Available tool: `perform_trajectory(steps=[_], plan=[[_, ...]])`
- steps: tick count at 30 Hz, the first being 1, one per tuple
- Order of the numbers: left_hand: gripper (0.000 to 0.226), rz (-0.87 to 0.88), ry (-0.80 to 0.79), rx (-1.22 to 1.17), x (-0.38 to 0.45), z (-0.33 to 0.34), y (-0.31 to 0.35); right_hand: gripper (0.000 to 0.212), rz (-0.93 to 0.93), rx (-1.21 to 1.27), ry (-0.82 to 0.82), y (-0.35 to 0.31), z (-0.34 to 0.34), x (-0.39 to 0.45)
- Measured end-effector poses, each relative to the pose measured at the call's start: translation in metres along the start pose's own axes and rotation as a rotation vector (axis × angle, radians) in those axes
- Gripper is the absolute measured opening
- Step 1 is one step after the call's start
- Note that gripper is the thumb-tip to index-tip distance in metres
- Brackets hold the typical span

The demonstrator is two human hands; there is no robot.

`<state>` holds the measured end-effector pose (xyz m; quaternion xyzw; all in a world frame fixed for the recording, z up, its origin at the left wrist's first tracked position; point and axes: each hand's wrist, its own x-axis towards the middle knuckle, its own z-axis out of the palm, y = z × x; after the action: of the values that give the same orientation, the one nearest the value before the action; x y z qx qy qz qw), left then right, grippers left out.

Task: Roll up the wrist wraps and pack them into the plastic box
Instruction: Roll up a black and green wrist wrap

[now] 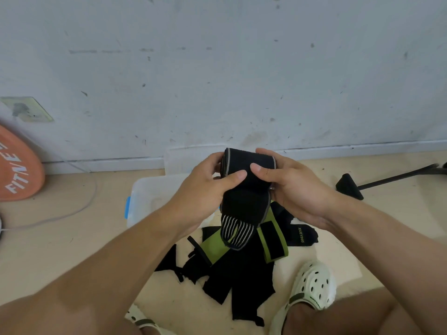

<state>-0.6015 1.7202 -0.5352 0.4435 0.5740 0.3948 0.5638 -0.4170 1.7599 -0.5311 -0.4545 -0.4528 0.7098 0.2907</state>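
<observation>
Wrist wrap (246, 187), black with grey edging, is held in the air between both hands, above the near edge of the plastic box and the pile on the floor. Its upper part is wound into a thick roll; the free tail hangs down and ends in a panel of white stripes. Left hand (205, 187) grips the roll from the left side, thumb pressed across the front, fingers (212, 160) curled round the back. Right hand (292, 187) grips from the right, thumb on the front face, fingers curled over the top edge. Both sets of fingers are clamped on the wrap.

Plastic box (145, 197), translucent with a blue latch on its left side, sits on the floor directly behind the hands, partly hidden by them; contents cannot be told. More wraps (242, 269), black and lime green, lie loose and overlapping on the floor in front of the box, one marked XUEYING. White perforated clog (312, 286) rests right of that pile. Orange disc (17, 165) leans against the wall at the far left.
</observation>
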Motion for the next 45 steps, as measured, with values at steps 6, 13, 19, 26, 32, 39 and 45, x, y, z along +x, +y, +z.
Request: perform_trajectory(steps=[6, 13, 19, 26, 32, 39, 45], plan=[[0.064, -0.056, -0.036, 0.139, -0.009, 0.01, -0.002, 0.09, 0.095, -0.134, 0.03, 0.022, 0.011, 0.001], [0.025, -0.034, 0.017, 0.091, -0.008, 0.006, -0.008, 0.032, -0.012, -0.102, 0.037, 0.016, 0.017, -0.005], [0.038, -0.104, -0.009, -0.235, -0.003, 0.003, 0.005, 0.038, -0.263, -0.192, 0.131, 0.002, 0.01, -0.005], [0.028, -0.139, 0.044, -0.365, -0.002, 0.004, 0.007, 0.044, -0.316, -0.285, 0.129, 0.004, 0.006, -0.004], [0.033, -0.052, 0.066, -0.297, -0.001, -0.001, 0.006, 0.045, -0.078, 0.012, 0.073, 0.001, 0.002, 0.001], [0.042, -0.071, 0.05, -0.286, 0.0, -0.002, 0.005, 0.038, -0.092, 0.018, 0.044, 0.001, 0.001, -0.001], [0.036, -0.161, 0.003, -0.374, -0.001, -0.002, 0.009, 0.05, -0.281, -0.149, 0.109, 0.001, 0.001, -0.004]])
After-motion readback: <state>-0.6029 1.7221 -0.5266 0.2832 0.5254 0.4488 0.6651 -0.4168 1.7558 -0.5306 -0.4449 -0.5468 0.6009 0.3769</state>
